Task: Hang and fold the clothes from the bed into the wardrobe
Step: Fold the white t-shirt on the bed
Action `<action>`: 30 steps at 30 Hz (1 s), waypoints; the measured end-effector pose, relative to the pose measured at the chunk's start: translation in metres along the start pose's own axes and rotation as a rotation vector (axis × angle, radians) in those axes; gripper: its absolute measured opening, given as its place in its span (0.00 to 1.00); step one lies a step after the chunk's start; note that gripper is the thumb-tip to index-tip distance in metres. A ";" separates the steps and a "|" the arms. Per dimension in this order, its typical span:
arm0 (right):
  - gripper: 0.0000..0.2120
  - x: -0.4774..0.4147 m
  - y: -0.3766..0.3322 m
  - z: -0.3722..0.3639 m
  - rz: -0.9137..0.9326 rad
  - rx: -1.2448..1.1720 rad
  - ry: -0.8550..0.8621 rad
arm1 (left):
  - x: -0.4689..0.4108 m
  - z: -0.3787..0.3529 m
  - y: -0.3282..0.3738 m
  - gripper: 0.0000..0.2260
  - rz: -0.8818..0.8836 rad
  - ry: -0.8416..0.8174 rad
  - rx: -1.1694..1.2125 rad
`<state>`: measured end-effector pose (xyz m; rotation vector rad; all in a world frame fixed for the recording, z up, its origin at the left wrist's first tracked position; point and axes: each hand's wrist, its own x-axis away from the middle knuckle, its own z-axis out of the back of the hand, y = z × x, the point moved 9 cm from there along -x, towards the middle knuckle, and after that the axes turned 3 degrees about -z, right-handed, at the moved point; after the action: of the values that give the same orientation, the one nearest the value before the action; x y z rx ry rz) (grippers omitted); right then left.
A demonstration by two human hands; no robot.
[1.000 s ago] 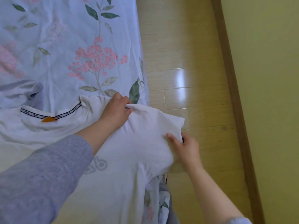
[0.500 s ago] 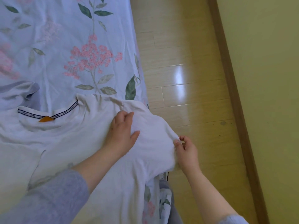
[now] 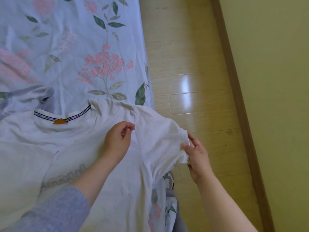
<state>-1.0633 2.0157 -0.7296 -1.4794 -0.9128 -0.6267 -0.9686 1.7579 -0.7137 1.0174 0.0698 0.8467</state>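
A white T-shirt lies spread on the floral bed sheet. Its collar, with a dark printed band and an orange tag, points away from me. The right sleeve hangs past the bed's edge. My left hand hovers over the shoulder seam with loosely curled fingers and holds nothing. My right hand pinches the sleeve's hem between thumb and fingers, out over the floor.
A pale grey garment lies crumpled on the bed to the left of the collar. Right of the bed runs a strip of wooden floor, bounded by a brown baseboard and a yellow-green wall. A shoe shows below the sleeve.
My left hand has lifted off the shirt and curled loosely. The sleeve now lies spread out flatter toward the right, with my right hand still at its hem.
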 end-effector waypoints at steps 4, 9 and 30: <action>0.22 0.040 -0.010 -0.023 0.198 0.129 -0.020 | 0.021 0.023 -0.017 0.15 0.119 0.004 0.110; 0.28 0.101 0.002 -0.093 0.599 0.673 -0.226 | 0.053 0.060 -0.041 0.14 0.183 0.053 0.185; 0.32 0.082 0.093 -0.078 0.518 1.368 -0.066 | 0.065 0.037 -0.040 0.38 -0.126 -0.204 -0.503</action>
<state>-0.9310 1.9573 -0.7041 -0.4142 -0.6813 0.4279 -0.8843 1.7638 -0.7036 0.6119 -0.2409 0.5984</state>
